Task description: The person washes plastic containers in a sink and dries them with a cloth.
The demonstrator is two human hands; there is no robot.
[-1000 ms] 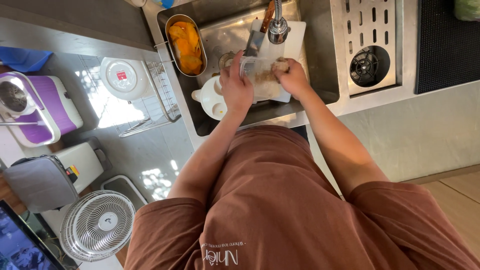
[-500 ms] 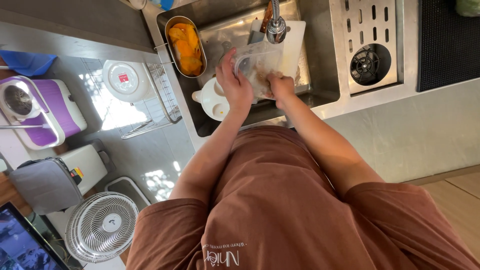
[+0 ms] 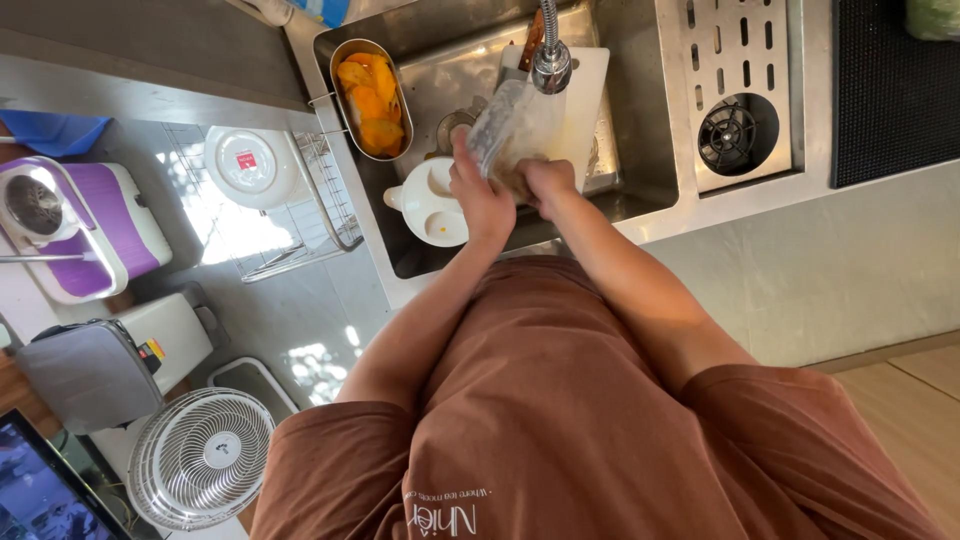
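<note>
Both hands meet over the steel sink (image 3: pixel 640 190), holding a clear plastic bag (image 3: pixel 512 130) up under the faucet head (image 3: pixel 551 68). The left hand (image 3: pixel 480 195) grips the bag's left edge, fingers curled around it, and the right hand (image 3: pixel 545 180) is clenched on the bag's lower part from the other side; the bag is crumpled and tilted, its top just below the faucet, in front of a white cutting board (image 3: pixel 585 100) that leans in the basin. Whether water runs cannot be told. Just left of the left hand a white lidded dish (image 3: pixel 425 205) lies in the sink, and at the basin's left rim sits an oval metal tray (image 3: pixel 368 95) filled with orange slices. To the right of the basin is a slotted steel insert (image 3: pixel 740 90) with 1 round black drain. On the floor at the left stand a wire rack (image 3: pixel 300 220) bearing a white round lid (image 3: pixel 250 165), a purple and white appliance (image 3: pixel 80 225), and a white fan (image 3: pixel 200 460)
</note>
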